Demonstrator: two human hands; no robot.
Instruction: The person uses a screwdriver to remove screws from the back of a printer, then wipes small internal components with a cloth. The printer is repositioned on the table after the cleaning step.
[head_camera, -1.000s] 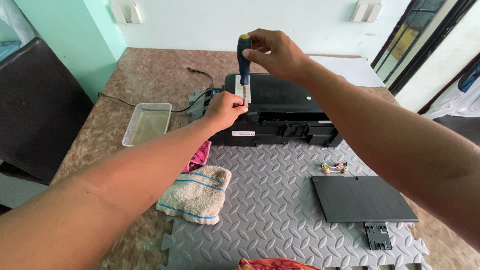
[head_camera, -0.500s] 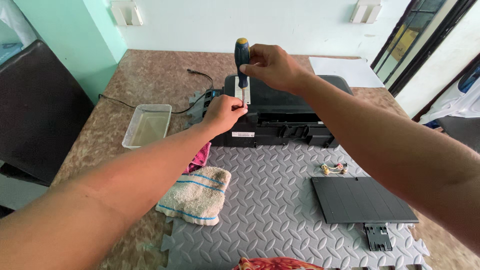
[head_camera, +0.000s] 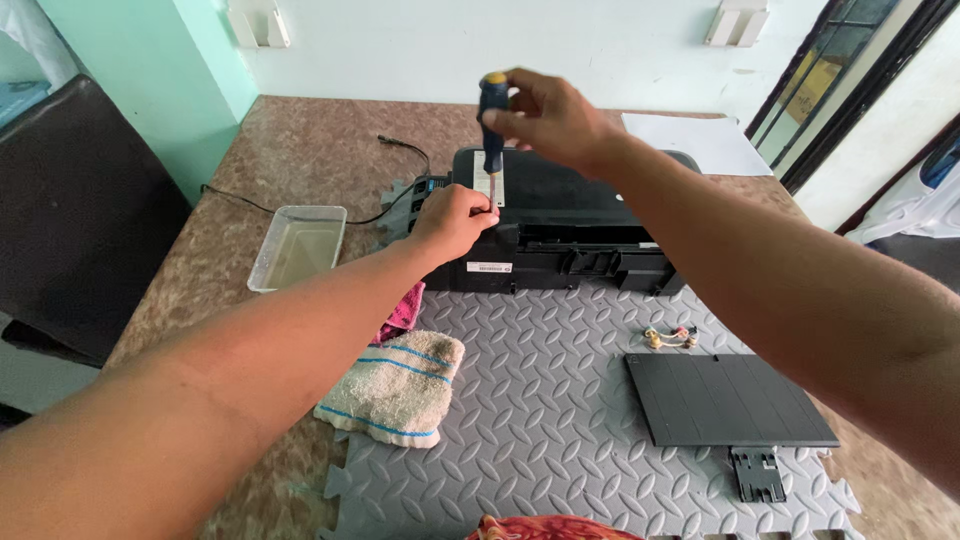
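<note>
Brown stone table (head_camera: 300, 150) carries a grey foam mat (head_camera: 540, 400), and a black printer (head_camera: 570, 225) sits at the mat's 12 o'clock edge. The right hand (head_camera: 550, 120) has its fingers closed around the top of a screwdriver (head_camera: 491, 125), blue handle with a yellow cap, standing upright with its long axis vertical and the tip down on the printer's left top corner. The left hand (head_camera: 455, 220), at 7 o'clock from the handle, pinches the shaft near the tip with fingers pressed together; it is the nearer hand to the tip. A clear tray (head_camera: 297, 246) lies at 9 o'clock from the printer, a towel (head_camera: 395, 388) at 7, a black panel (head_camera: 730, 400) at 5.
</note>
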